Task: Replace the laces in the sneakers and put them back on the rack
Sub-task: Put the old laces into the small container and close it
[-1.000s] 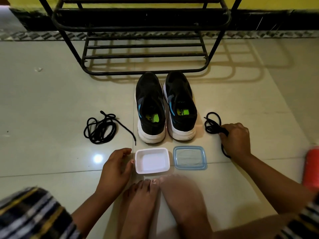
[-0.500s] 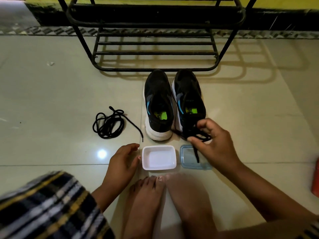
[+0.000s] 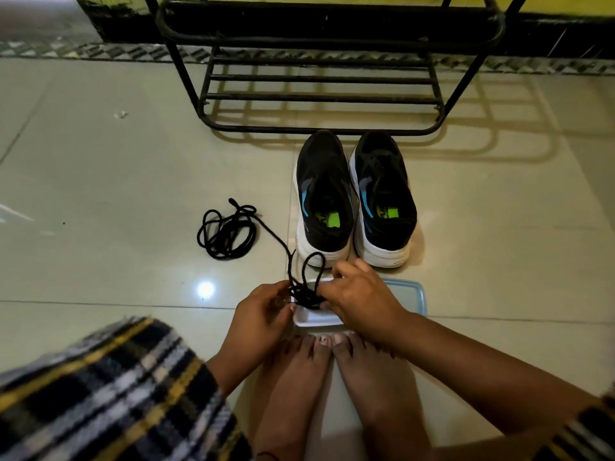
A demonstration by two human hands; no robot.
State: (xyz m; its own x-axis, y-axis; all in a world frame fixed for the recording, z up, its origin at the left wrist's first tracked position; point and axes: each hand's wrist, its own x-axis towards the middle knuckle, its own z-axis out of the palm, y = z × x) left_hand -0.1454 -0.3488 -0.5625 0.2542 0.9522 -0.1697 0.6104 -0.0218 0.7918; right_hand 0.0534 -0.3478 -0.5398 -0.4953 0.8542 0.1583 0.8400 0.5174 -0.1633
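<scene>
black cord shoelace (image 3: 307,287) is bunched between both hands, left hand (image 3: 263,314) and right hand (image 3: 357,299) each pinching it over the white plastic tub (image 3: 316,319). beyond the hands, the black white-soled sneakers (image 3: 354,197) stand unlaced on the floor. left of the hands lies a second black lace coil (image 3: 228,232). further off, the black metal rack (image 3: 327,66) holds no shoes; lacing and shelving appear still ahead.

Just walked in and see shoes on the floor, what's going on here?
A person sitting on the floor holds a bunched black lace in both hands, left hand and right hand, over a small white plastic tub. A second black lace lies coiled on the tiles. The black sneakers with white soles stand unlaced before the black metal rack.
</scene>
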